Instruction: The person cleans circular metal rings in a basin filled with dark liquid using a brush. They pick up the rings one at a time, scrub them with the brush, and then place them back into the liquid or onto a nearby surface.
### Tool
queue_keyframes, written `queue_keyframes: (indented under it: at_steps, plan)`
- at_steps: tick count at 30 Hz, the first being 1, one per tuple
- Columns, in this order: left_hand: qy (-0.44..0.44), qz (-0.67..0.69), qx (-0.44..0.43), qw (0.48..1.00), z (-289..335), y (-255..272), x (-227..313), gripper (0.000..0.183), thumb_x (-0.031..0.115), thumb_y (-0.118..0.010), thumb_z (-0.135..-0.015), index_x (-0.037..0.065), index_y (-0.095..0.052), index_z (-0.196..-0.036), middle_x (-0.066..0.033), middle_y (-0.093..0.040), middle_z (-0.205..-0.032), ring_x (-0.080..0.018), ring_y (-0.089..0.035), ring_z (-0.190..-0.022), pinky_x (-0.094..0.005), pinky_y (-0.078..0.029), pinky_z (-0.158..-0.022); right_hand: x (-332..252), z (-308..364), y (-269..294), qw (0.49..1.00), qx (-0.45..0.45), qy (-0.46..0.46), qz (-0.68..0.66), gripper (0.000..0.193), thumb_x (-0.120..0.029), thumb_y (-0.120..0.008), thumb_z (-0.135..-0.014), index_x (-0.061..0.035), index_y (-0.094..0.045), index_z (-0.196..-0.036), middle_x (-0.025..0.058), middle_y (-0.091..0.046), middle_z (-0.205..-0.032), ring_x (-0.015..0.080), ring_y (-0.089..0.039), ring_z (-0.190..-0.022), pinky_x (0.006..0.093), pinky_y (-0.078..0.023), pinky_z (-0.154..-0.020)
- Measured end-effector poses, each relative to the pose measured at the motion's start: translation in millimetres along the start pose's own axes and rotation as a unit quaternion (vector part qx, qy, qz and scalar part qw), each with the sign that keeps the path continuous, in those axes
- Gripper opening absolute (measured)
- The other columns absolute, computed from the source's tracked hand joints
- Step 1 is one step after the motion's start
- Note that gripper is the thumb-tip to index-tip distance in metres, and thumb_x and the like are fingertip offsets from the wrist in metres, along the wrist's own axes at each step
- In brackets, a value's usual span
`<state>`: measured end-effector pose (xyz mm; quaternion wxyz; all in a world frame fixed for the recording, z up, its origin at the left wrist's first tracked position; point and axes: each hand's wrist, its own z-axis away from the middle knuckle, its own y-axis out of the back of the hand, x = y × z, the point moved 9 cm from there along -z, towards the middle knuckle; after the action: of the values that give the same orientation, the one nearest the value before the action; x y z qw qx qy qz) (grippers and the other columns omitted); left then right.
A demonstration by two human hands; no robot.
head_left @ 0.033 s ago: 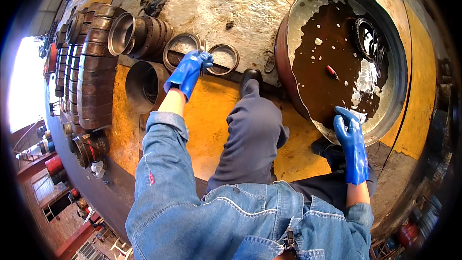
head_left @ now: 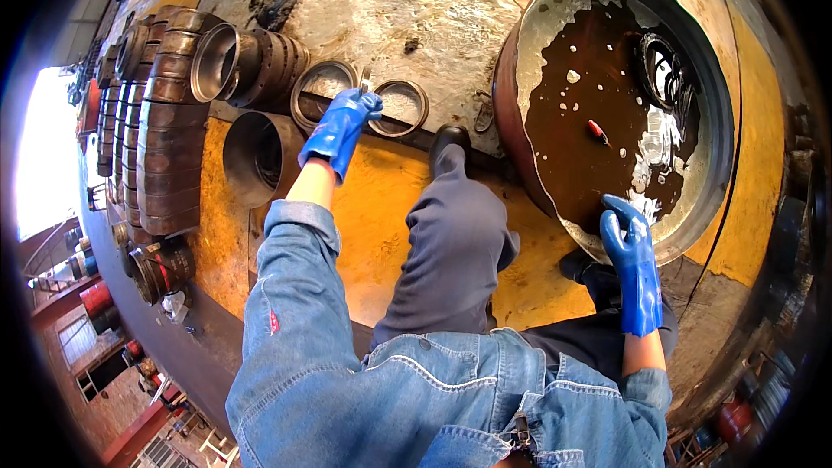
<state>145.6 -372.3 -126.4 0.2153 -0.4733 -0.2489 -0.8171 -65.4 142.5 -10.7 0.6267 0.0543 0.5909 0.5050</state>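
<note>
My left hand (head_left: 341, 128), in a blue rubber glove, reaches over two metal rings on the floor. Its fingers are curled together, and a small grey metal piece (head_left: 365, 80) shows just beyond them; what they grip is unclear. The left ring (head_left: 300, 94) and the right ring (head_left: 423, 110) lie on either side of the fingertips. My right hand (head_left: 628, 243), also blue-gloved and wet-looking, hangs over the near rim of a large round metal tub (head_left: 508, 100). Its thumb and fingers are slightly apart, holding nothing visible. Dark brown liquid (head_left: 572, 143) lies in the tub.
Inside the tub are a red float-like object (head_left: 596, 129) and a bundle of black rings (head_left: 648, 61). Stacked brown metal cylinders (head_left: 173, 139) stand at the left, beside an open metal sleeve (head_left: 247, 160). My dark shoe (head_left: 451, 143) rests between rings and tub.
My left hand has shifted very slightly, staying beside the rings. My right hand keeps nearly the same place at the tub's rim.
</note>
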Motion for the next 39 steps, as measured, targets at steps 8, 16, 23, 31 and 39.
queue_keyframes:
  at_steps: [8,16,23,31,39]
  plan:
    - [0.097,-0.658,-0.001,0.747,-80,-59,-76,0.024,0.023,-0.062,-0.101,0.021,-0.08,-0.116,-0.0073,-0.078,-0.12,-0.03,-0.076,-0.109,-0.048,-0.061,-0.081,-13,4,2,0.997,0.037,0.056,0.045,0.029,-0.009,-0.068,-0.098,-0.0007,-0.072,-0.125,0.0192,-0.072,-0.123,0.0276,-0.071,-0.112,0.0378,-0.055,-0.1]
    - [0.132,-0.627,-0.048,0.767,-78,-93,-125,0.028,0.032,-0.061,-0.098,0.02,-0.081,-0.113,-0.0108,-0.077,-0.12,-0.0299,-0.074,-0.114,-0.0486,-0.06,-0.087,3,8,-1,0.999,0.025,-0.022,0.023,0.031,-0.006,-0.067,-0.096,-0.0008,-0.071,-0.127,0.0169,-0.072,-0.126,0.028,-0.069,-0.116,0.0377,-0.053,-0.104]
    - [0.043,-0.711,-0.114,0.692,-69,-108,-116,0.031,0.033,-0.067,-0.097,0.017,-0.076,-0.122,-0.0082,-0.077,-0.117,-0.0268,-0.075,-0.11,-0.0499,-0.055,-0.088,1,4,-3,0.999,0.006,-0.027,0.039,0.031,-0.007,-0.067,-0.097,-0.0011,-0.071,-0.127,0.0168,-0.072,-0.126,0.0273,-0.068,-0.117,0.038,-0.053,-0.104]
    - [-0.002,-0.728,-0.032,0.685,-79,-108,-154,0.015,0.018,-0.07,-0.09,0.021,-0.083,-0.097,-0.0024,-0.078,-0.102,-0.023,-0.078,-0.095,-0.0475,-0.054,-0.068,0,1,-3,0.998,-0.012,-0.022,0.051,0.031,-0.006,-0.067,-0.097,-0.0009,-0.071,-0.128,0.0171,-0.072,-0.127,0.0274,-0.069,-0.117,0.0377,-0.053,-0.104]
    - [0.102,-0.692,-0.068,0.712,-80,-108,-134,0.021,0.023,-0.069,-0.095,0.02,-0.081,-0.112,-0.0038,-0.078,-0.114,-0.0243,-0.077,-0.107,-0.0479,-0.058,-0.075,-9,5,-2,0.999,0.012,-0.002,0.042,0.031,-0.008,-0.067,-0.096,0.0009,-0.072,-0.126,0.0184,-0.073,-0.123,0.0289,-0.07,-0.114,0.0383,-0.053,-0.103]
